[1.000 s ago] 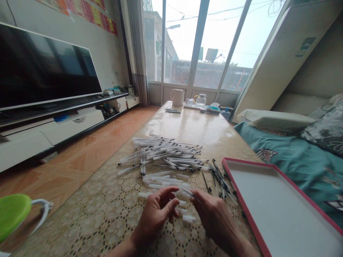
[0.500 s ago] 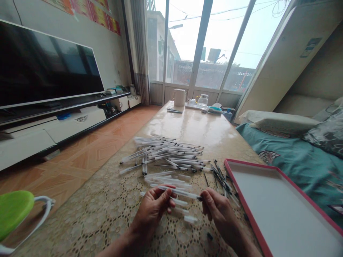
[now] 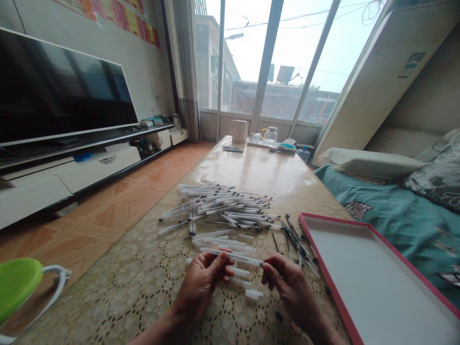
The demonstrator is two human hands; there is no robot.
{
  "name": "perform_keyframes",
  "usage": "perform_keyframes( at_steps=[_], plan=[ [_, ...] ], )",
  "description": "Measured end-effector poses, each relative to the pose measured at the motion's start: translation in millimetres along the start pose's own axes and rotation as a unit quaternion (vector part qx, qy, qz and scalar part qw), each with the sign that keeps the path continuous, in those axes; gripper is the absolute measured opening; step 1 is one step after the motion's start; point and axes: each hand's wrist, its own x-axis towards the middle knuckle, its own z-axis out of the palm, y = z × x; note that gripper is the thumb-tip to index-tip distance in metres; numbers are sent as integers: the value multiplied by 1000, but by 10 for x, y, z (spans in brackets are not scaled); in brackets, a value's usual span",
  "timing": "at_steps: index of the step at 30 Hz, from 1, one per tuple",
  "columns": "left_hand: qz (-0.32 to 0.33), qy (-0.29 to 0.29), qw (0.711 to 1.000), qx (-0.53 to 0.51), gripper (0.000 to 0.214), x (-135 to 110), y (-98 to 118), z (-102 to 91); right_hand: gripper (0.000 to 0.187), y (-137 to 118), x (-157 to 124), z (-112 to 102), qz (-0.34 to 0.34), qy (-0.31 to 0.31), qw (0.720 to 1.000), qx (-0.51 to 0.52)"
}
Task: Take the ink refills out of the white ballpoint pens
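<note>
Between my hands is a pen (image 3: 246, 259) with a translucent white barrel, lying nearly level above the table. My left hand (image 3: 201, 282) is closed around its left part, thumb on top. At the dark right end, the thumb and fingers of my right hand (image 3: 291, 286) pinch the tip. Loose translucent barrels (image 3: 224, 242) lie just behind and under the left hand. Short clear caps (image 3: 253, 293) rest between the hands. Farther back spreads a heap of white pens (image 3: 233, 207) with black ends. Thin dark refills (image 3: 295, 237) lie beyond the right hand.
A shallow red-rimmed white tray (image 3: 388, 278) stands at the right of the patterned table (image 3: 118, 292). A small black piece (image 3: 279, 316) lies near the right wrist. At the far end are a beige jug (image 3: 239, 132) and a glass pot (image 3: 271, 134). A green stool (image 3: 19, 287) is at left.
My right hand has shifted slightly left along the pen's dark end, and less of that black end shows. The left hand keeps its hold. The view has moved a little.
</note>
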Motion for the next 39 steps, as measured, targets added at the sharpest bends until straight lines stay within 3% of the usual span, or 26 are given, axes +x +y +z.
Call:
perform_keyframes(
  at_steps=[4, 11, 17, 22, 27, 33, 36, 39],
  plan=[
    [-3, 4, 1000, -2, 30, 1, 11, 9, 28, 12, 14, 5, -2, 28, 999, 25],
    [1, -4, 1000, 8, 28, 14, 20, 12, 45, 59, 8, 4, 1, 12, 999, -46],
    [3, 5, 1000, 13, 29, 6, 36, 23, 29, 30, 8, -5, 0, 14, 999, -31],
    [-1, -10, 1000, 19, 30, 16, 30, 12, 41, 47, 11, -3, 2, 2, 999, -51],
    [-4, -7, 1000, 16, 29, 29, 13, -13, 28, 70, 13, 6, -3, 5, 1000, -30],
    [-1, -13, 1000, 15, 27, 27, 20, -8, 39, 71, 3, 8, -4, 7, 998, -66],
    [2, -10, 1000, 13, 25, 20, 27, 4, 29, 47, 1, 4, 1, 13, 998, -56],
    [2, -11, 1000, 12, 24, 14, 33, 14, 30, 42, 4, 1, 9, 4, 998, -56]
  ],
)
